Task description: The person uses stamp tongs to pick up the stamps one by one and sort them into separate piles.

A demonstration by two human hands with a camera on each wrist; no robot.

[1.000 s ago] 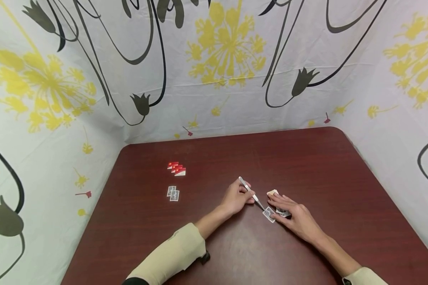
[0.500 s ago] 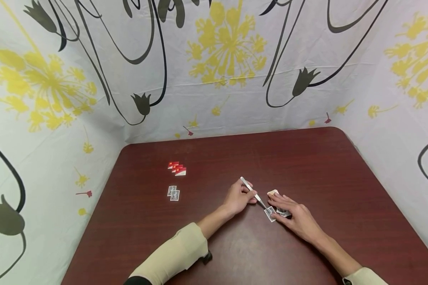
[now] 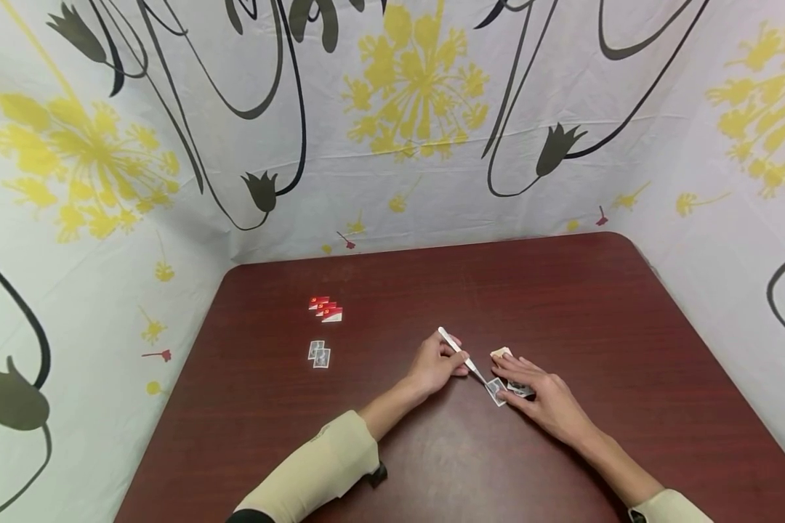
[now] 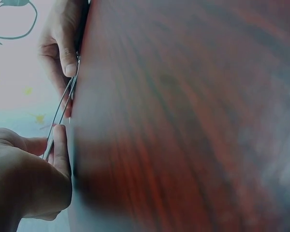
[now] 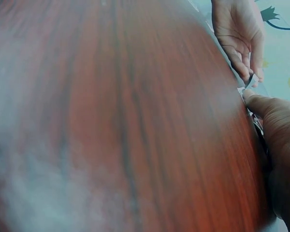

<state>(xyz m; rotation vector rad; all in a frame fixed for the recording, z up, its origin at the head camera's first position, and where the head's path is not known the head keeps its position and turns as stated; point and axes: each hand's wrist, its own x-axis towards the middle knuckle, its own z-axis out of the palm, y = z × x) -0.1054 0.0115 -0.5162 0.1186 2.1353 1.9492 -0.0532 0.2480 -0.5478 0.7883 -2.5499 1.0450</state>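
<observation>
My left hand (image 3: pixel 434 363) pinches white-handled tweezers (image 3: pixel 461 354) between thumb and fingers. Their tips meet the upper left edge of a small grey stamp (image 3: pixel 495 390) with a white border, flat on the table. In the left wrist view the two prongs of the tweezers (image 4: pixel 74 83) stand slightly apart. My right hand (image 3: pixel 548 404) rests with its fingers extended, its thumb at the stamp's right side. Beneath its palm lie more dark-and-white stamps (image 3: pixel 520 390), partly hidden. Its fingertips touch a cream-coloured piece (image 3: pixel 500 352), also partly covered.
On the left of the dark red table (image 3: pixel 392 290) lie two overlapping grey stamps (image 3: pixel 322 358). Behind them are three overlapping red-and-white stamps (image 3: pixel 331 314). A patterned cloth (image 3: pixel 314 131) hangs around the far and side edges.
The left hand and tweezers shift slightly right, then back left. The tweezers' tips and the grey stamp stay nearly in place. My right hand has not visibly moved.
</observation>
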